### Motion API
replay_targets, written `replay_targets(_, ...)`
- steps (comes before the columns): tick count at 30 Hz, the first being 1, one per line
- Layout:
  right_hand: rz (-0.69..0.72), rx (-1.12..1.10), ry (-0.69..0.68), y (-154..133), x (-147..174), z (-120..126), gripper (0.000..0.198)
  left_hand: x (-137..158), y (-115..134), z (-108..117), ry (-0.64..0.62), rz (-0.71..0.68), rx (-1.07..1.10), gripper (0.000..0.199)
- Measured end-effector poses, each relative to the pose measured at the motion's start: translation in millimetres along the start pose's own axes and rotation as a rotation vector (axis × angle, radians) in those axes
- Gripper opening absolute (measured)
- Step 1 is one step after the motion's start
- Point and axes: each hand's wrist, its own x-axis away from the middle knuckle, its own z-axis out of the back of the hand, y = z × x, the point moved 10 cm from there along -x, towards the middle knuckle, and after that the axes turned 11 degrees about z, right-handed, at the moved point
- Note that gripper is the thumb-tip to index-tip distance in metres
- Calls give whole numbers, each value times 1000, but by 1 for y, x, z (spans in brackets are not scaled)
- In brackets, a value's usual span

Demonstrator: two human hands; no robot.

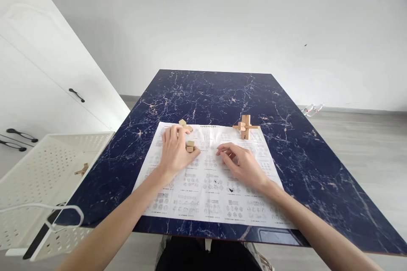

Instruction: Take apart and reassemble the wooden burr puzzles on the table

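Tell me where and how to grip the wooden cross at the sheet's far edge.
Probably by the near end of the wooden cross, pinched side to side by the right hand coming from the near side: that broad end juts toward the hand, clear of the thinner crosspiece.

Navy table (210, 93) w/ white & tan marbling sets off a white sheet (203, 186) w/ grey-blk print, pale-tan blocks (190, 147) & an orange-tan cross (245, 134) w/ dk marks; cabinet (47, 59) white, handles (76, 95) blk.

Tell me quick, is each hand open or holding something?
Left hand: curled around small wooden blocks; can't tell if gripping.
Right hand: loosely open over the printed sheet, nothing visible in it.
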Motion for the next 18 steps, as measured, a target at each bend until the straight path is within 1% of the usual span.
replay_targets(2, 0, 7, 0, 0, 0, 0, 20, -5, -7, 6, 58, 10, -26, 45)
replay_targets(4, 12, 10, -1, 0, 0, 0, 20, -11, -13, 6, 66, -3, -39, 50)
replay_targets(6, 31, 15, -1, -2, -1, -1, 19, -16, -16, 1, 25, -38, -50, 51)
replay_targets(9, 51, 17, 4, -4, -2, 0, 19, -20, -16, -9, -82, -123, -40, 53)
replay_targets(11, 52, 15, 6, -4, -2, 0, 19, -21, -16, -14, -139, -165, -30, 48)
replay_targets(13, 49, 15, 8, -3, -2, 1, 19, -23, -18, -14, -153, -175, -37, 38)
replay_targets(16, 50, 21, 10, -2, -1, 1, 19, -27, -26, -8, -106, -153, -59, 23)
replay_targets(18, 52, 31, 20, 0, -1, 3, 19, -29, -35, -7, -78, -109, -74, 18)
